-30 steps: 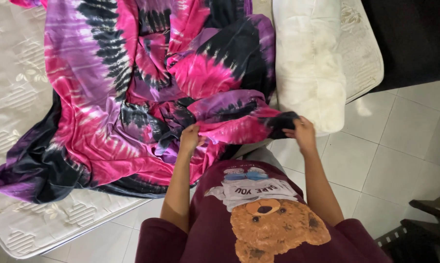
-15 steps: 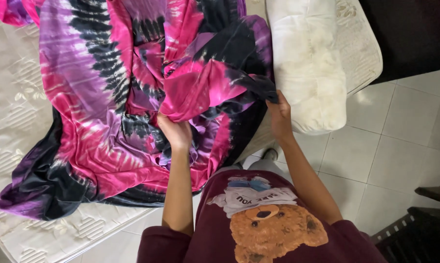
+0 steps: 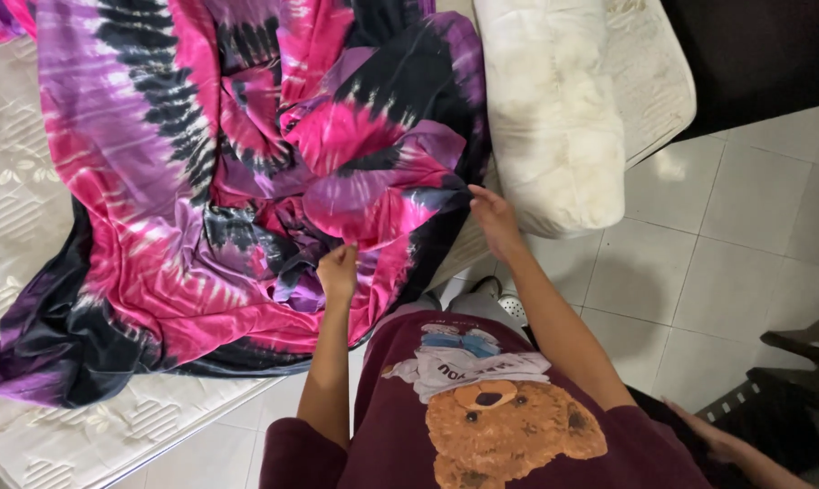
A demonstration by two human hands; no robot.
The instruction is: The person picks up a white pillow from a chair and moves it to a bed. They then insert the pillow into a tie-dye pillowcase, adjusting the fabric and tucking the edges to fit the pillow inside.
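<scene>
A large tie-dye sheet (image 3: 201, 181) in pink, purple and black lies bunched across a white quilted mattress (image 3: 92, 435). My left hand (image 3: 339, 270) pinches a fold of the sheet near its lower middle. My right hand (image 3: 493, 217) grips the sheet's dark edge at the right, beside a white pillow (image 3: 554, 118). Both arms reach forward from my maroon shirt with a bear print.
The pillow hangs over the mattress corner at the right. Pale floor tiles (image 3: 745, 226) spread to the right and below. A dark piece of furniture (image 3: 808, 362) stands at the lower right, and another person's hand (image 3: 708, 439) shows near it.
Both hands have lifted and pushed the sheet's edge further up onto the mattress. The right hand moved from the low corner toward the pillow.
</scene>
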